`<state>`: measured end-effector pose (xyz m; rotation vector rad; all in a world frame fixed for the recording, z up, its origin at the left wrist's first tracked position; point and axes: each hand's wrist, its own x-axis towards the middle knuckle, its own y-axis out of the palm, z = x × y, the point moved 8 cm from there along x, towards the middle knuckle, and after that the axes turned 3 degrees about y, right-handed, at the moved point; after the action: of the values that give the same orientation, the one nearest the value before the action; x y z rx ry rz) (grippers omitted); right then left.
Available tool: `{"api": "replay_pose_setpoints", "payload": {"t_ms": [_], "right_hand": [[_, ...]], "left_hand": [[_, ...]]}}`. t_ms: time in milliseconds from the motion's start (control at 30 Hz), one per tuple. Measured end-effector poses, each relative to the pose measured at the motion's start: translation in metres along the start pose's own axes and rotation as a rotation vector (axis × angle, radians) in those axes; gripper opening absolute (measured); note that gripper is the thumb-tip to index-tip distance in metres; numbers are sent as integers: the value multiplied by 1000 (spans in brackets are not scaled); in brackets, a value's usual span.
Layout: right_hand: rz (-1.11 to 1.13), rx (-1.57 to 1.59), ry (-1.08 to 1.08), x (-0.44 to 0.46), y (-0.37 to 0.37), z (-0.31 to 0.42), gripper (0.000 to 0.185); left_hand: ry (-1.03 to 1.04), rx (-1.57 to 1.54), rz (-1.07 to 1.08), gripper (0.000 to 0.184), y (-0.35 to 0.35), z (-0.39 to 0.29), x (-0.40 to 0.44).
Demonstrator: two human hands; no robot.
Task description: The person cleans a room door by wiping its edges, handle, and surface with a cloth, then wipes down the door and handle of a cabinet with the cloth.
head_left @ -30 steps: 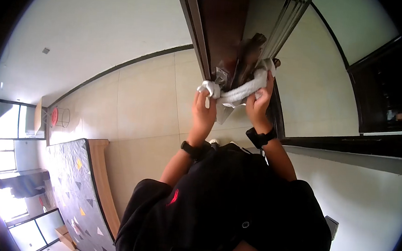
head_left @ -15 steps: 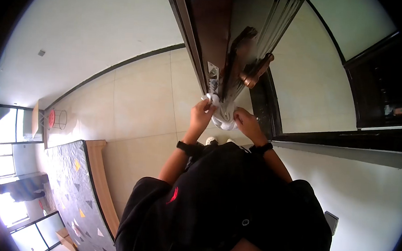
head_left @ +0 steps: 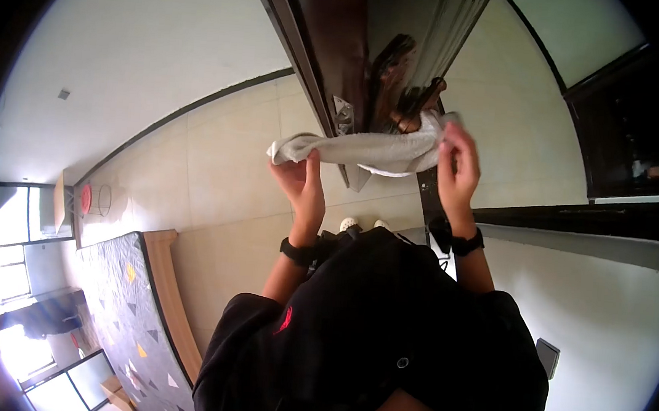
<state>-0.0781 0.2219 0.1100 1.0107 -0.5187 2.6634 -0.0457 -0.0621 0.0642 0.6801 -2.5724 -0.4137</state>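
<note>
Pale floor tiles [head_left: 234, 145] spread beneath everything, meeting a dark skirting strip along the wall at the upper left. A glossy dark-brown door [head_left: 322, 37] stands on edge at the top centre, facing the person. A black short-sleeved shirt [head_left: 383, 316] fills the lower middle. To the left lies a grey mattress [head_left: 122, 275] printed with small triangles, on a wooden bed frame [head_left: 168, 278].

A white towel [head_left: 371, 151], gathered lengthwise, spans the space between the two hands, crossing in front of the door's edge; whether it touches the door is unclear. The left hand [head_left: 301, 192] pinches its left end between thumb and fingers. The right hand [head_left: 458, 169], slightly blurred, grips the other end near the bronze-coloured lever handle [head_left: 431, 96]. Black bands circle both wrists. Pale shoes [head_left: 349, 224] show below, and a metal lock plate [head_left: 342, 113] sits beside the towel's upper edge.
</note>
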Motion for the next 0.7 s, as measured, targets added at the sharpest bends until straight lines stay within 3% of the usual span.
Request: {"api": "replay_pose_setpoints", "payload": {"t_ms": [67,100,133,200,267,300,367,400,500,700], "right_hand": [[-93,204,153,23,-7,3,38],[-111,206,79,32,-3,4,46],[-99,130,114,41,4,9,45],[-53,-173,-226,49,38,22,41],[153,-333,-216,43,74,10,39],[130,-315,-168,46,74,13,36],[133,-340,-129,44,76,17,36],[144,-361,-90,42,78,17,35],[125,-393,-126,29,88,27,39],[149,-398,-234,6,93,36,47]], "left_hand": [[75,-36,-1,49,12,-9,1],[196,-4,21,53,19,-18,1],[318,27,42,57,24,-27,1],[317,256,182,73,42,-19,0],[372,552,207,77,53,-12,-6],[373,548,214,77,53,-10,-10],[218,926,270,79,55,8,-11],[228,924,271,79,55,6,-9],[169,1116,160,79,42,12,1],[271,1157,235,66,35,6,6]]}}
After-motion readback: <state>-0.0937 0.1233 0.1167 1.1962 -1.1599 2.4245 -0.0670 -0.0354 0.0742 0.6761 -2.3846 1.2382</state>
